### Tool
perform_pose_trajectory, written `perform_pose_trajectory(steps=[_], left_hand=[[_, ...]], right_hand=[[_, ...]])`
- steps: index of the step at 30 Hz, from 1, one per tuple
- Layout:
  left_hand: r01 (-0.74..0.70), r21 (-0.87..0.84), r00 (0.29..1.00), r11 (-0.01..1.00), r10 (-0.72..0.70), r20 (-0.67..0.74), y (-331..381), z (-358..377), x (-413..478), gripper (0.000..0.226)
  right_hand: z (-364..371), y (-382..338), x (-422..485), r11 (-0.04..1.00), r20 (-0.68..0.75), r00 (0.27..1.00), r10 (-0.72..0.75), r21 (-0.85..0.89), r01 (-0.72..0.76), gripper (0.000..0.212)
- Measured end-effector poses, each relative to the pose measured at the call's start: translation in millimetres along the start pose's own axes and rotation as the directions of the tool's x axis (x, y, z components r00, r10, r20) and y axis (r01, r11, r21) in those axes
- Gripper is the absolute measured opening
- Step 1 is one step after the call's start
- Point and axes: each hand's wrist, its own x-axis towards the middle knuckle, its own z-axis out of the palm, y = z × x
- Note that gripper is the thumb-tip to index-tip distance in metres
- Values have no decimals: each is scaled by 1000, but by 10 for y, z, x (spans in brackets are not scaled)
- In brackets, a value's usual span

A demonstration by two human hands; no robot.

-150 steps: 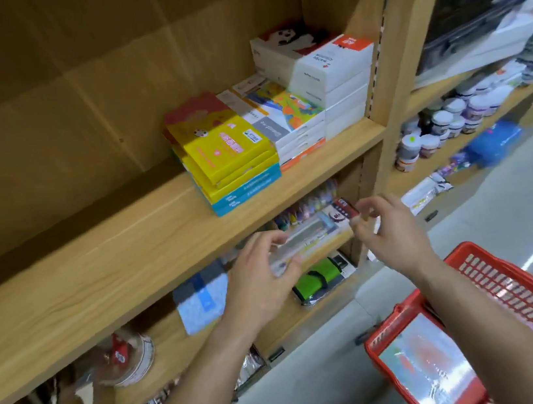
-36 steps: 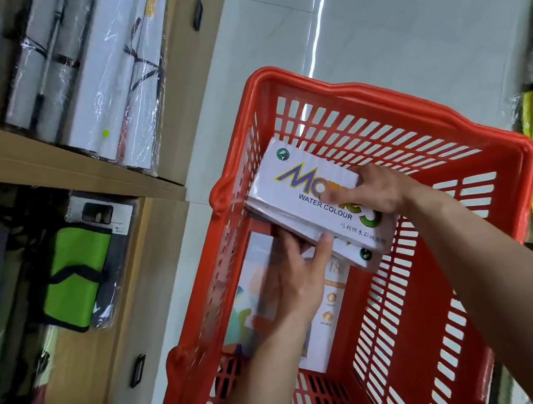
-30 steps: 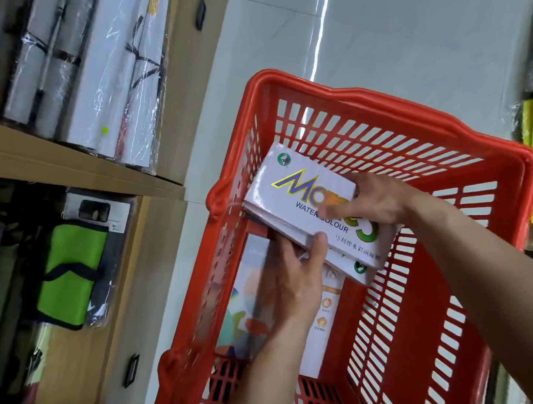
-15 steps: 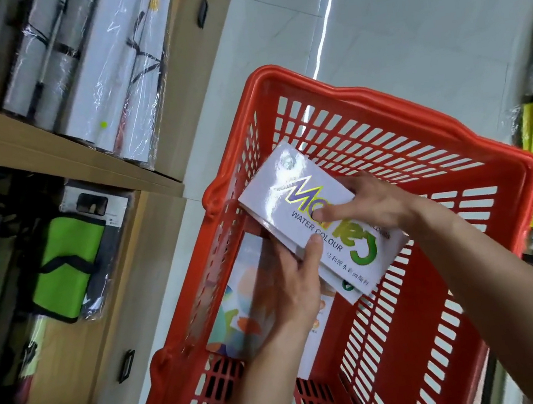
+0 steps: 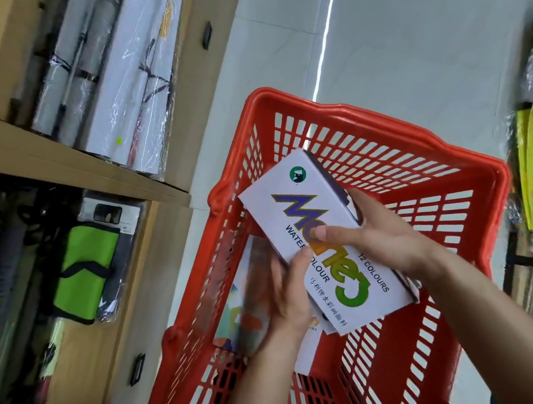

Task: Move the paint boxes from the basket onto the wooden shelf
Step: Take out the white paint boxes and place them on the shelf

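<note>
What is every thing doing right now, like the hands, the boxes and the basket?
Paint boxes: stacked, held over the basket by both hands.
Left hand: grips the stack's left edge, thumb on top.
Right hand: grips the stack's right side, thumb on top.
Basket: holds another box.
Colourful box: inside the basket, partly hidden.
Green pouch: wrapped in plastic.

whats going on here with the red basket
A person is lifting white watercolour boxes out of the basket. The left hand grips them from underneath, and the right hand holds the far side with its thumb on top. Another colourful pack lies in the basket below. The boxes are not yet on the shelf.
</note>
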Motion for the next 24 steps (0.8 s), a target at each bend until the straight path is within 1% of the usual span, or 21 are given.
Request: perform_pose_trajectory(steps=[2, 5, 7, 10, 13, 15, 16, 18, 19, 22, 24], left_hand=[[-23, 0, 1000, 1000, 23, 15, 76, 0, -101, 43], [-34, 39, 998, 999, 31, 62, 243, 20, -318, 44], [-42, 84, 995, 996, 34, 92, 361, 57, -526, 44], [-58, 141, 994, 988, 44, 97, 562, 154, -880, 40], [-86, 178, 990, 980, 64, 126, 812, 251, -1239, 39], [-129, 210, 983, 969, 98, 153, 959, 263, -1449, 45], [-153, 223, 981, 963, 120, 155, 1031, 254, -1562, 51], [-209, 271, 972, 940, 170, 159, 1138, 221, -1791, 61], [-249, 295, 965, 923, 211, 155, 1191, 211, -1911, 63], [-301, 251, 951, 920, 270, 152, 1335, 196, -2263, 68], [-332, 231, 941, 915, 305, 146, 1440, 205, -2514, 72]], right_hand=[[58, -42, -194, 995, -28, 1000, -12, 96, 15, 52], [117, -85, -475, 978, -61, 998, -24, 204, 36, 48], [149, -126, -657, 968, -66, 997, -35, 246, 51, 50], [192, -239, -946, 956, -69, 995, -70, 281, 87, 58], [218, -437, -1292, 936, -59, 990, -126, 323, 139, 54], [216, -568, -1530, 914, -47, 985, -164, 367, 169, 44], [212, -623, -1641, 900, -38, 983, -179, 398, 180, 43], [216, -727, -1866, 874, -3, 980, -201, 452, 180, 49], [229, -778, -1978, 862, 16, 977, -211, 475, 179, 51], [269, -962, -2298, 842, 47, 967, -251, 504, 194, 52], [335, -1125, -2501, 836, 57, 952, -302, 496, 235, 50]])
